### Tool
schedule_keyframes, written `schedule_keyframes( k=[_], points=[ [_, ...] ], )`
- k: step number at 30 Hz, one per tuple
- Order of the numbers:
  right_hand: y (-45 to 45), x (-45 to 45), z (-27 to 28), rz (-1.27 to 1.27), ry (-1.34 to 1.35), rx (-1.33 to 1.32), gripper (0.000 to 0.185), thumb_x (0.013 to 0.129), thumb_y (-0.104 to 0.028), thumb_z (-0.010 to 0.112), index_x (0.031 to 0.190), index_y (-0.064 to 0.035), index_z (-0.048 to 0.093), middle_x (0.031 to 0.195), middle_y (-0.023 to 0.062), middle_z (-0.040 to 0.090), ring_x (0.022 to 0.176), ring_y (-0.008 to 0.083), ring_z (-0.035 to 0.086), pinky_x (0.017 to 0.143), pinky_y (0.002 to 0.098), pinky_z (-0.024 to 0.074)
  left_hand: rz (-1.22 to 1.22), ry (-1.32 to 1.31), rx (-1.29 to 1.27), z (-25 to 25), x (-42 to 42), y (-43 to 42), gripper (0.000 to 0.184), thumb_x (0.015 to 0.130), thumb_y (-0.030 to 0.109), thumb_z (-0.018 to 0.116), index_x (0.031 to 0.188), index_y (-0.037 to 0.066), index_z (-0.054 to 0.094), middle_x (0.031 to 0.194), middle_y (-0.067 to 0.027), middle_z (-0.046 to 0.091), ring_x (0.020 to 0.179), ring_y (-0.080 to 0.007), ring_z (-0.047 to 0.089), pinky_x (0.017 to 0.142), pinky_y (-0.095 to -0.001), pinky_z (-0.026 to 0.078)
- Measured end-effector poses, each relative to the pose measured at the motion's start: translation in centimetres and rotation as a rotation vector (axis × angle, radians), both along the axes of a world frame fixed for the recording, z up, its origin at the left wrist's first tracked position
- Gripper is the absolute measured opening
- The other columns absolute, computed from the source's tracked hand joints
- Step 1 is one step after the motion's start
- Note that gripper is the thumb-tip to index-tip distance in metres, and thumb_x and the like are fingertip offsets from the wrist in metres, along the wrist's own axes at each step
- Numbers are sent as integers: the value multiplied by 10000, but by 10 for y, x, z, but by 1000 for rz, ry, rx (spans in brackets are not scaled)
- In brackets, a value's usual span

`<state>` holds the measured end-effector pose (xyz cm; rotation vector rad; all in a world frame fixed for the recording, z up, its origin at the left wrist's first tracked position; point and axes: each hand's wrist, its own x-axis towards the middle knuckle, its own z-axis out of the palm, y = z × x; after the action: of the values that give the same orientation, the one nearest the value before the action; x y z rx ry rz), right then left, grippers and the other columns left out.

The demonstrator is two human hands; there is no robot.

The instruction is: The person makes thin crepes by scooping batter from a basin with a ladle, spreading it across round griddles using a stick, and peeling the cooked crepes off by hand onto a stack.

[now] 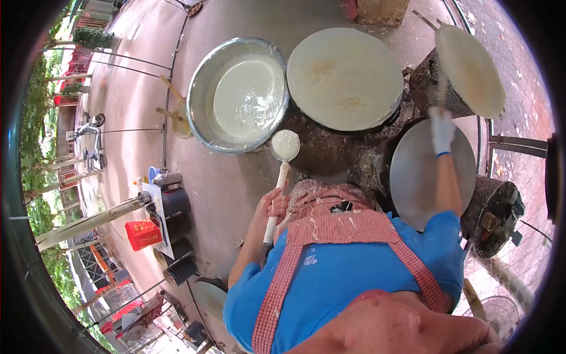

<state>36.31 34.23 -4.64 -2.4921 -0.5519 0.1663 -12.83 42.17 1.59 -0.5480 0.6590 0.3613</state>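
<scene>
My left hand (277, 205) is closed round the pale handle of a ladle (285, 146), whose bowl is full of creamy batter. Just beyond it stands a wide metal basin (197, 88) holding more of the batter (250, 97). My right hand (442, 131) wears a white glove and reaches over the far part of a bare grey round griddle (427, 183). Its fingers look closed, and a blurred pale streak runs up from them; what they hold cannot be made out. Ahead, a second round griddle (345, 79) is covered with a spread layer of batter, browned in patches.
A pale round disc (471, 71) with sticks at its edge leans over a dark drum stove (424, 82). Another sooty drum (492, 215) stands right of the bare griddle. At left are a red box (143, 234), dark cylinders (177, 202) and a parked scooter (89, 141).
</scene>
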Motion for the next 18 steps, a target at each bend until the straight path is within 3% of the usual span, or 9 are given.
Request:
schedule_keyframes(
  k=[1, 3, 5, 7, 9, 13, 16, 17, 18],
  points=[
    [1, -24, -32, 329, 99, 73, 350, 775, -373, 550, 901, -54, 617, 849, 167, 617, 844, 314, 590, 732, 391, 446, 0, -8, -8, -5, -11, 3, 304, 899, 125, 399, 1199, 110, 447, 514, 5, 296, 368, -47, 290, 281, -176, 272],
    [14, -109, -43, 653, 236, 38, 327, 782, -351, 550, 893, -47, 597, 813, 162, 609, 777, 287, 591, 688, 379, 451, -53, 33, 34, -16, -38, 12, 293, 898, 126, 401, 1185, 121, 456, 515, 9, 296, 370, -44, 284, 275, -170, 269],
    [39, -167, -40, 861, 468, -236, 336, 778, -347, 548, 891, -33, 583, 819, 188, 595, 792, 315, 586, 698, 401, 446, -94, 44, 8, -22, -64, 25, 291, 895, 127, 407, 1181, 128, 458, 515, 12, 293, 369, -42, 277, 273, -167, 265],
    [65, -190, -39, 1029, 430, -363, 345, 780, -341, 528, 901, -20, 570, 838, 213, 587, 826, 352, 576, 719, 419, 443, -153, 51, -27, -31, -94, 39, 289, 892, 128, 413, 1177, 136, 460, 515, 15, 290, 369, -40, 270, 270, -164, 262],
    [88, -178, -50, 1060, 198, -251, 357, 785, -340, 508, 913, -10, 555, 859, 227, 585, 839, 373, 563, 729, 422, 441, -198, 40, -27, -45, -126, 53, 284, 885, 126, 426, 1165, 147, 467, 515, 19, 282, 366, -40, 258, 266, -161, 248],
    [110, -149, -10, 517, -237, -31, 330, 809, -322, 482, 913, -17, 553, 842, 231, 592, 812, 384, 568, 712, 449, 441, -250, 106, 72, -47, -168, 66, 246, 878, 107, 436, 1117, 140, 484, 515, 23, 275, 360, -47, 253, 263, -158, 236],
    [96, -168, 11, 209, -43, 49, 304, 830, -307, 467, 914, -28, 551, 800, 237, 591, 769, 385, 575, 671, 463, 448, -256, 139, 102, -53, -182, 72, 270, 886, 104, 419, 1150, 124, 468, 506, 21, 265, 360, -46, 250, 266, -169, 233],
    [85, -170, -15, 242, -382, 81, 289, 838, -302, 471, 920, -35, 545, 760, 234, 590, 736, 377, 581, 638, 469, 451, -233, 145, 122, -56, -184, 72, 311, 890, 103, 409, 1198, 111, 450, 499, 16, 263, 357, -47, 253, 270, -177, 236],
    [77, -181, -24, 247, -404, -36, 288, 820, -311, 501, 921, -45, 547, 785, 222, 596, 747, 366, 586, 633, 468, 453, -228, 127, 126, -55, -182, 71, 311, 890, 103, 409, 1198, 111, 450, 499, 16, 263, 357, -47, 253, 270, -177, 236]
  ],
)
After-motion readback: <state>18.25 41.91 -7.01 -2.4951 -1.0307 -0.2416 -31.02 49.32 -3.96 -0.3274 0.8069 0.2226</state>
